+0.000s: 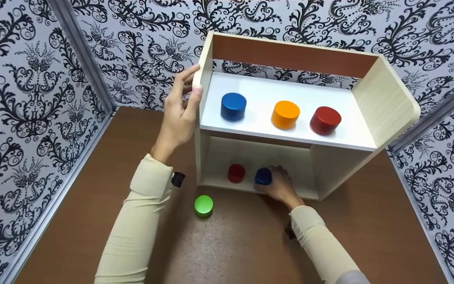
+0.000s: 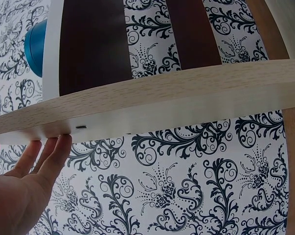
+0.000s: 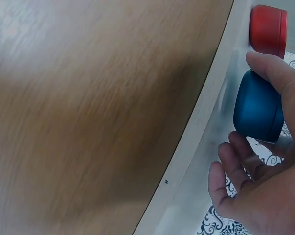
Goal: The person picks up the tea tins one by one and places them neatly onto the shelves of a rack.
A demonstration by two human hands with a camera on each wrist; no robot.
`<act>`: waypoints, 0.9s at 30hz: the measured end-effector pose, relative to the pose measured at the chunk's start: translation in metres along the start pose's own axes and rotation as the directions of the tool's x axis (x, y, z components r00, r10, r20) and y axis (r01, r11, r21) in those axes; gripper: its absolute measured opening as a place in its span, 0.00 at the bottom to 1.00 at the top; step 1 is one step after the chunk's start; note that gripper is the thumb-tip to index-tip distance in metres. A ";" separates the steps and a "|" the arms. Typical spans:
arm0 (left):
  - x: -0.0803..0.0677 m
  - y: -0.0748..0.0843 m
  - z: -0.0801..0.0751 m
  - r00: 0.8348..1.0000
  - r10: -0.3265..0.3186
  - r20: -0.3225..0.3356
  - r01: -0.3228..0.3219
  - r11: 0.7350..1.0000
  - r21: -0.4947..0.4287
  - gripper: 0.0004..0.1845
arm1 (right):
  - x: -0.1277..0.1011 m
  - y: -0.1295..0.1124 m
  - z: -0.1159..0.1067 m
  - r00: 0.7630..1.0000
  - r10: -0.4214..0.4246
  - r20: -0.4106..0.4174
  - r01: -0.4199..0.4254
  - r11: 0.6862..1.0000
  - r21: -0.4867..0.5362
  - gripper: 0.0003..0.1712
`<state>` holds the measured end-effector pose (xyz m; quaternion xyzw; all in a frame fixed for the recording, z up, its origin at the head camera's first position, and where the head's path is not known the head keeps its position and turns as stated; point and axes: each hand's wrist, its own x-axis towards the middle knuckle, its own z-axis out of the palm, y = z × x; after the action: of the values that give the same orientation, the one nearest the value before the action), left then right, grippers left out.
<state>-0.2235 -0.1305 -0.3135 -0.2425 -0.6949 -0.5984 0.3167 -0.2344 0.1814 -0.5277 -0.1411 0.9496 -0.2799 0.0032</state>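
Observation:
My right hand (image 1: 281, 184) is at the lower shelf of a small wooden shelf unit (image 1: 392, 90). Its thumb and a finger grip a dark blue round tin (image 3: 257, 107), while the other fingers curve loosely beside it. A red tin (image 3: 267, 30) stands just left of the blue one on the same shelf. My left hand (image 1: 180, 112) is up at the unit's left side panel (image 2: 152, 98), fingertips touching its outer face, with nothing held. The white upper shelf (image 1: 258, 86) bears another blue tin (image 1: 233, 107), an orange tin (image 1: 285, 114) and a second red tin (image 1: 325, 120).
A green tin (image 1: 203, 206) sits on the brown wooden table (image 1: 227, 252) in front of the unit's left corner. Patterned walls (image 1: 26, 118) enclose the table at the back and both sides. The unit's right side panel (image 1: 384, 102) slopes forward.

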 end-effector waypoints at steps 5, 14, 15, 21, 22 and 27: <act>0.000 0.000 0.000 1.000 -0.001 0.002 0.001 1.000 0.000 0.24 | 0.003 0.002 0.002 1.000 0.018 0.008 -0.018 1.000 -0.002 0.39; 0.000 0.001 0.000 1.000 -0.011 0.009 0.011 1.000 -0.001 0.24 | 0.005 0.003 0.005 1.000 0.021 0.006 -0.021 1.000 -0.013 0.40; 0.000 0.001 0.000 1.000 -0.010 0.009 0.010 1.000 -0.001 0.24 | 0.005 0.004 0.005 1.000 0.023 0.004 -0.023 1.000 -0.012 0.40; 0.000 0.000 0.000 1.000 0.005 -0.001 -0.005 1.000 -0.002 0.24 | 0.007 0.004 0.007 1.000 0.022 -0.014 -0.022 0.999 -0.028 0.38; 0.000 0.000 0.000 1.000 0.006 -0.001 -0.006 1.000 -0.002 0.24 | 0.007 0.004 0.008 1.000 0.023 -0.018 -0.023 0.999 -0.031 0.38; 0.000 0.000 0.000 1.000 -0.001 0.006 0.001 1.000 -0.007 0.24 | 0.006 0.004 0.009 0.999 0.038 -0.029 -0.039 0.999 -0.023 0.39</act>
<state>-0.2231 -0.1301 -0.3137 -0.2451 -0.6938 -0.6002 0.3136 -0.2409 0.1779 -0.5370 -0.1189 0.9553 -0.2707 -0.0066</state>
